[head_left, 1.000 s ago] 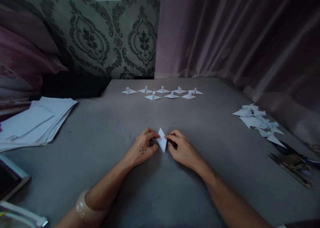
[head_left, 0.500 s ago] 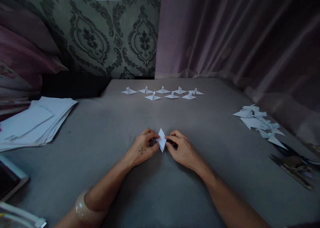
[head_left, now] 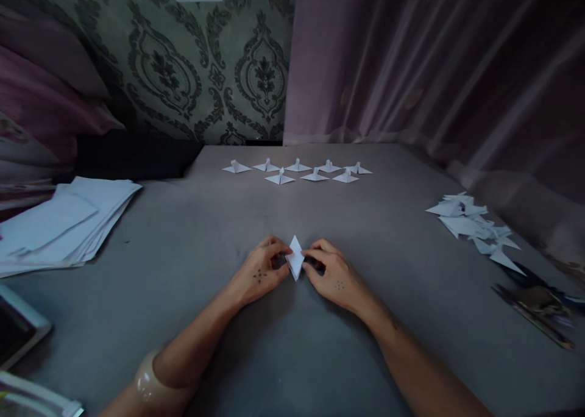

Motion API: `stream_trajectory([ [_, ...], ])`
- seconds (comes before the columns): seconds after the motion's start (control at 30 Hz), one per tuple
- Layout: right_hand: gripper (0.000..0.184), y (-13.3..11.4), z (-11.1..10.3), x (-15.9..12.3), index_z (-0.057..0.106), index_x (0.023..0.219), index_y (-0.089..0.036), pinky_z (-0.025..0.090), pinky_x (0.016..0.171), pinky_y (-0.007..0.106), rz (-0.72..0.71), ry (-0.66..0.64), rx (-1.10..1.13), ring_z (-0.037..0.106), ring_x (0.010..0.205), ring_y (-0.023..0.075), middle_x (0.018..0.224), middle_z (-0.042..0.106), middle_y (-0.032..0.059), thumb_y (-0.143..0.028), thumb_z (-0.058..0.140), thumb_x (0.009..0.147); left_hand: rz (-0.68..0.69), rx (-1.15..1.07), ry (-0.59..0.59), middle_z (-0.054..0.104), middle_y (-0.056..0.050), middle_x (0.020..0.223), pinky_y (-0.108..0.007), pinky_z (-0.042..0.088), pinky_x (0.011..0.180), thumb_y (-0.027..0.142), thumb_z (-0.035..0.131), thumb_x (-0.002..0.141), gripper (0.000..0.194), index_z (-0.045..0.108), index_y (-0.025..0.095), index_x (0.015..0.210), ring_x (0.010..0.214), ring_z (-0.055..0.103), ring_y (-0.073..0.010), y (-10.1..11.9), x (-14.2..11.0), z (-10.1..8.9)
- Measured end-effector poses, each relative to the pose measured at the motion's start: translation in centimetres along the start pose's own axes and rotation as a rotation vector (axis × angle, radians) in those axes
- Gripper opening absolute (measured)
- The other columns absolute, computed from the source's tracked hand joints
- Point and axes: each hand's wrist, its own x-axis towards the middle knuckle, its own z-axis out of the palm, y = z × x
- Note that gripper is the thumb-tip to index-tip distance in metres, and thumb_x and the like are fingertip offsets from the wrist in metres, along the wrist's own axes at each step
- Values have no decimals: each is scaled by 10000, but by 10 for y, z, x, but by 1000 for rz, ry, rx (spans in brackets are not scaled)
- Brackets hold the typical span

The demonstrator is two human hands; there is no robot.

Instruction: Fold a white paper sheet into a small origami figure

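A small white folded paper piece (head_left: 295, 257), pointed at top and bottom, stands between my two hands on the grey cloth surface (head_left: 292, 356). My left hand (head_left: 260, 274) pinches its left side with curled fingers. My right hand (head_left: 333, 274) pinches its right side the same way. Both hands rest on the cloth near the middle of the view. A pale bangle (head_left: 148, 383) sits on my left forearm.
Several finished folded paper figures (head_left: 297, 170) stand in two rows at the far side. A stack of white sheets (head_left: 64, 222) lies at the left. Paper offcuts (head_left: 473, 225) lie at the right, with scissors (head_left: 534, 301) nearer. A curtain hangs behind.
The hands and paper piece have barely moved; the fingers have pressed the paper slightly narrower.
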Motion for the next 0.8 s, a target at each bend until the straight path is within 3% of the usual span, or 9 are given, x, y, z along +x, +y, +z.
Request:
stream_trajectory([
  [0.3, 205, -4, 1, 1, 683, 988, -199, 464, 735, 252, 24, 18, -34, 565, 761, 115, 925, 574, 34, -210, 513, 876, -5, 20, 4, 569, -38, 930, -254, 447, 660, 243, 533, 816, 212, 675, 193, 963, 718, 538, -123, 0, 2, -1],
  [0.53, 205, 0, 7, 7, 685, 855, -198, 443, 712, 247, 39, 81, -87, 573, 755, 124, 844, 590, 27, -226, 488, 904, 35, 29, 90, 579, -33, 824, -251, 432, 677, 246, 496, 870, 194, 665, 168, 814, 735, 555, -134, 4, 5, 1],
  [0.8, 185, 0, 10, 11, 676, 822, -189, 420, 694, 251, 114, 98, -155, 576, 749, 130, 836, 610, 28, -243, 513, 891, -7, 69, 146, 561, -46, 865, -264, 432, 693, 236, 508, 861, 171, 640, 158, 785, 743, 546, -139, 1, 7, 6],
])
